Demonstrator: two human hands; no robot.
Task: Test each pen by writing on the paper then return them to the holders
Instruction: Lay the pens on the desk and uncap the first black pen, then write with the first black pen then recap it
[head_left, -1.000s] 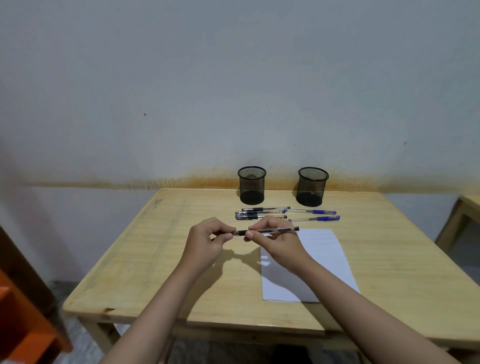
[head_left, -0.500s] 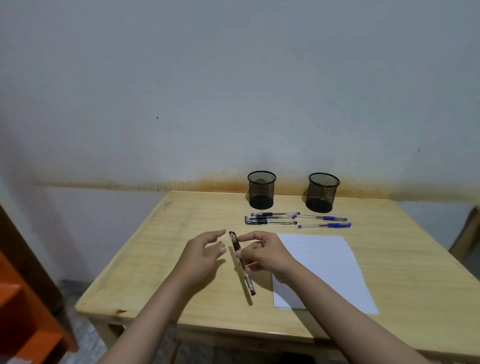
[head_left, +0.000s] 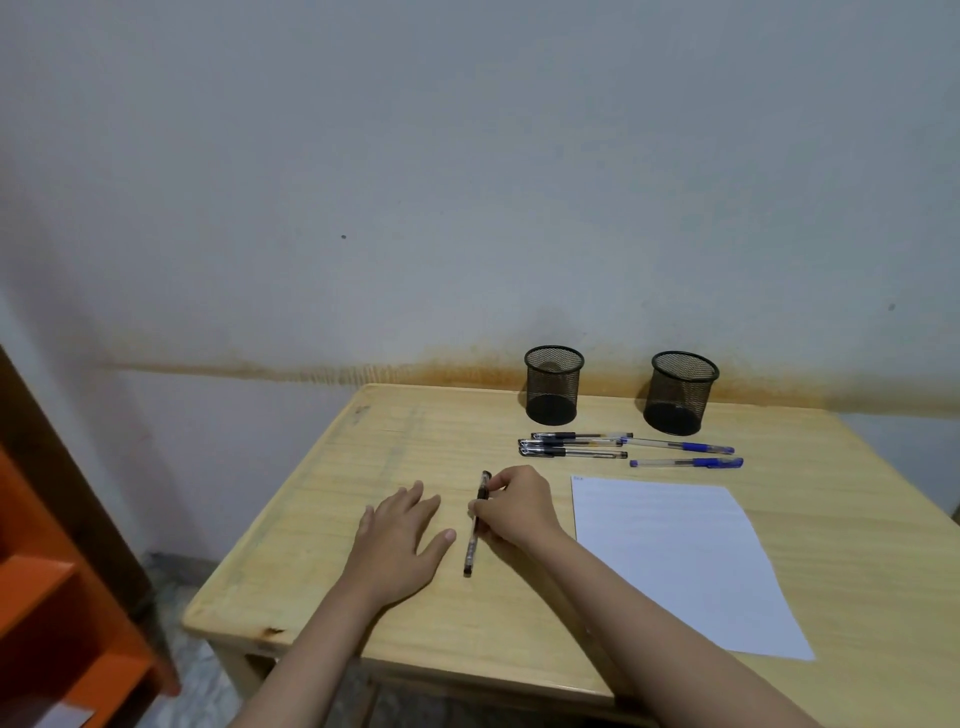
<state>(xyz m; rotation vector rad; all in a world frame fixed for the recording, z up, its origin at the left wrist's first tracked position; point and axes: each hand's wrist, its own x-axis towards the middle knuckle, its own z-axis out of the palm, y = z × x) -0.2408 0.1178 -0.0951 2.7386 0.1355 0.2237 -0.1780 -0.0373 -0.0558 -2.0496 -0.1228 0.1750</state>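
My right hand (head_left: 517, 506) curls its fingers (head_left: 480, 512) around a black pen (head_left: 475, 527), pinching it about midway along the barrel; the pen runs near-to-far, one end low toward me, the other poking up past the knuckles. My left hand (head_left: 400, 540) lies palm down just left of the pen, fingers straight and slightly spread, holding nothing; I cannot tell whether it rests on the desk (head_left: 322, 561) or hangs just above it.

The white paper (head_left: 675, 556) lies to the right of my right hand, apart from it, its near right corner close to the right forearm. Beyond the paper, a cluster of black pens (head_left: 571, 447) lies side by side, with two blue pens (head_left: 685, 454) to their right, all running left to right. At the far edge near the wall stand the left holder (head_left: 553, 384) and the right holder (head_left: 680, 392), black mesh cups, well apart from each other.

Bare wood stretches left of my left hand out to the desk's left edge, and on the near side down to the near edge. An orange shelf (head_left: 57, 597) stands off to the left, well clear of the desk.
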